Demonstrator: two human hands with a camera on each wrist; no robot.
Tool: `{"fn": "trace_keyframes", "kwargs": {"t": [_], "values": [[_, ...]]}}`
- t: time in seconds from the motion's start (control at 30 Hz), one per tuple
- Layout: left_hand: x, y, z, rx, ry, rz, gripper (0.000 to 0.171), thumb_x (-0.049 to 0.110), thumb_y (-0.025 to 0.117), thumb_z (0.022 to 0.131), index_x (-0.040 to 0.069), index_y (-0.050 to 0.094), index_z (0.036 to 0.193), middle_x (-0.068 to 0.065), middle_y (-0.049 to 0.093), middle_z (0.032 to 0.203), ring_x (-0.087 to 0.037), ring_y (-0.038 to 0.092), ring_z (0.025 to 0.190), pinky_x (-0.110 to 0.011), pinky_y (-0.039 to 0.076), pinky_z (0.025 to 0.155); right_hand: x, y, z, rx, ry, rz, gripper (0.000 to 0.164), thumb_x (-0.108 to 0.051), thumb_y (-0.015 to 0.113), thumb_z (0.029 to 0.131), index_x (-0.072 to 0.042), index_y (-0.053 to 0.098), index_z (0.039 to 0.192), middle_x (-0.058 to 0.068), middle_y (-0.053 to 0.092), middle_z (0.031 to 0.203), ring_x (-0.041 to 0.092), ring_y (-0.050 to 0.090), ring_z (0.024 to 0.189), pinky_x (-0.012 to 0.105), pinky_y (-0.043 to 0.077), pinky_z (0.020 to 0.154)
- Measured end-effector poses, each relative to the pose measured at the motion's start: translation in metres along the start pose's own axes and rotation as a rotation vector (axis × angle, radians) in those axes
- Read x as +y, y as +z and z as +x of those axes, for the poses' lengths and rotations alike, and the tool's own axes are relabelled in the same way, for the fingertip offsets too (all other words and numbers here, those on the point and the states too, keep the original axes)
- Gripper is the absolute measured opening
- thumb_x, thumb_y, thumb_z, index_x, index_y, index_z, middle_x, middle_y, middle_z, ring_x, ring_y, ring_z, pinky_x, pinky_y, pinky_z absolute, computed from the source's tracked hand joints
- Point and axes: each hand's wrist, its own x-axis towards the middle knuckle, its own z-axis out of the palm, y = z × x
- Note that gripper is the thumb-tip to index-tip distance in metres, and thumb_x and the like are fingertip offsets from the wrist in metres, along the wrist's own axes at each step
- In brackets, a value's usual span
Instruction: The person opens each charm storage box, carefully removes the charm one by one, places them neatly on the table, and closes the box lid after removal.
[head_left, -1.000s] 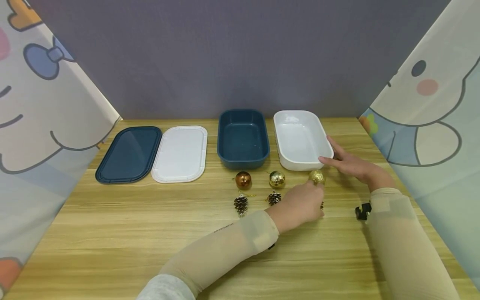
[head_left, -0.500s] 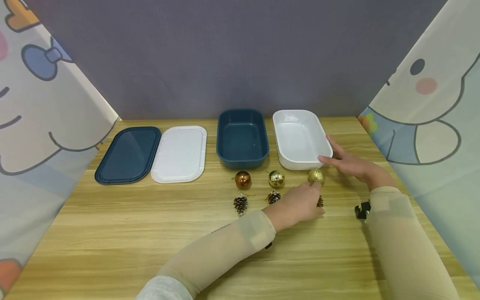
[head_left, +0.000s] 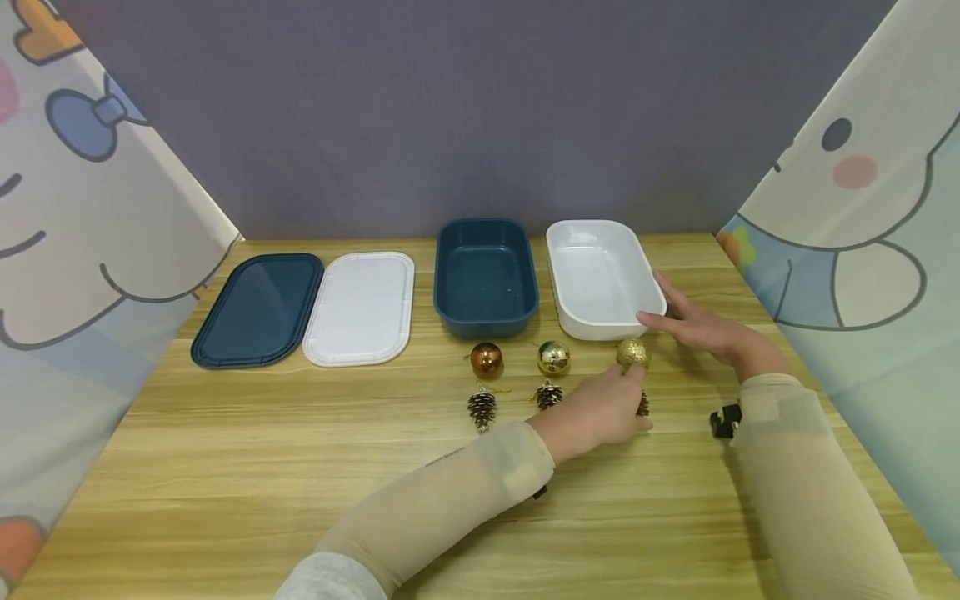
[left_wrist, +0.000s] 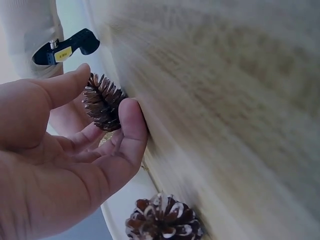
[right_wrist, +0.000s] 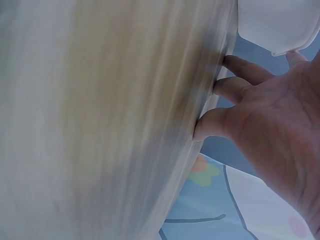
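My left hand [head_left: 600,408] reaches across to the right, fingers and thumb curled around a brown pine cone [left_wrist: 103,102] low at the table. In the head view this hand mostly hides that cone. A glittery gold ball [head_left: 633,352] sits just beyond its fingertips. A second, white-tipped pine cone [left_wrist: 164,220] shows at the bottom of the left wrist view. My right hand [head_left: 697,325] is spread at the near right corner of a white container [head_left: 606,332], its thumb at the rim. In the right wrist view, its other fingertips [right_wrist: 202,130] rest on the table.
A dark blue container [head_left: 487,327] stands left of the white one. Farther left lie a dark blue lid [head_left: 258,308] and a white lid [head_left: 362,308]. A copper ball [head_left: 487,359], a shiny gold ball [head_left: 553,357] and another pine cone [head_left: 482,408] are in front.
My left fingers have shifted slightly around the pine cone, and more of it shows at the hand's right side than a second ago. The right hand stays at the white container.
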Motion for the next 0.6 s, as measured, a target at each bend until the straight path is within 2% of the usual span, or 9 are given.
{"fn": "trace_keyframes", "kwargs": {"t": [0.17,0.37,0.6], "values": [[0.0008,-0.0005,0.0021,-0.007,0.008,0.017,0.08,0.05,0.07,0.101,0.013,0.037,0.165,-0.006,0.053,0.161,-0.015,0.058,0.143,-0.029,0.056,0.108,0.0,-0.0002,-0.0004,-0.001,-0.002,0.009,0.096,-0.051,0.055,0.109,-0.053,-0.025,0.162,0.013,-0.017,0.179,0.053,-0.005,0.164,0.083,0.012,0.121],[0.0027,-0.0019,0.0043,-0.005,0.01,0.033,0.082,0.053,0.069,0.101,0.012,0.037,0.165,-0.004,0.057,0.157,-0.012,0.062,0.138,-0.027,0.056,0.106,-0.0027,-0.0008,0.0015,-0.002,-0.009,0.004,0.096,-0.049,0.054,0.11,-0.049,-0.027,0.163,0.011,-0.022,0.178,0.054,-0.006,0.163,0.082,0.013,0.122],[0.0043,-0.0023,0.0056,-0.03,0.001,0.036,0.083,0.054,0.068,0.101,0.013,0.035,0.166,-0.003,0.056,0.159,-0.013,0.059,0.142,-0.028,0.054,0.11,-0.0008,-0.0009,0.0024,-0.002,-0.018,0.007,0.095,-0.046,0.054,0.111,-0.05,-0.026,0.162,0.011,-0.021,0.179,0.055,-0.005,0.163,0.082,0.014,0.121]]}}
